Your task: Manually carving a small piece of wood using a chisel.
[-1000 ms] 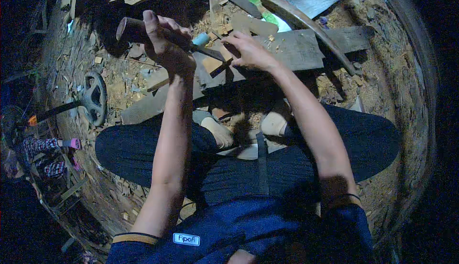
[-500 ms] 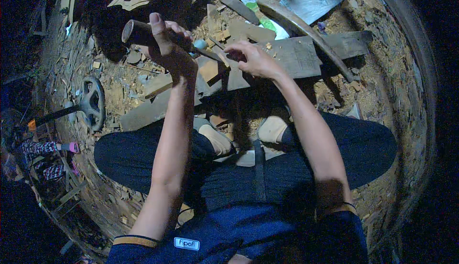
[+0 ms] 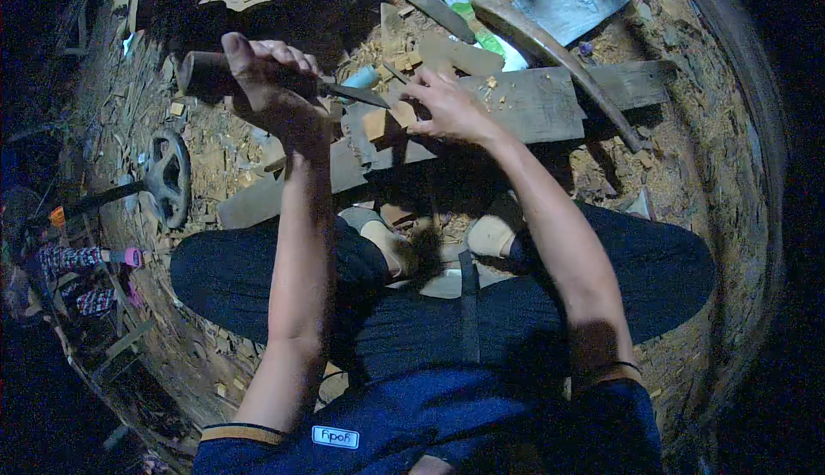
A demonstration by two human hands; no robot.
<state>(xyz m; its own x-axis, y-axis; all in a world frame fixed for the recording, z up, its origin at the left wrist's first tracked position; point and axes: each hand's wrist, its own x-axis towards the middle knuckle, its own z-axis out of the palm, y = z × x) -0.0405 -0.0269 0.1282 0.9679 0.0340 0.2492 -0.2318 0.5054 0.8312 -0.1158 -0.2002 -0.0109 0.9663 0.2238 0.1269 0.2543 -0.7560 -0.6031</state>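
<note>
From the wearer's head, a wide fisheye camera looks steeply down and forward, over the dark blue short-sleeved shirt (image 3: 412,410), past the near long edge of the grey weathered wooden plank (image 3: 537,105), near enough to frame the bare left hand (image 3: 273,73) and bare right hand (image 3: 453,111); toward the dark rim, littered brown ground (image 3: 718,161) seems to bend

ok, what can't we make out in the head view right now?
All head view:
Dark tool handle: middle hidden by the left hand wrapped around it.
Small wood piece: right side covered by the right hand; grip unclear.
Blade: tip too small to tell whether it touches that piece.
Blue-and-white sack: cut off by the top edge.
Plaid-clad person, far left: mostly lost in darkness.
</note>
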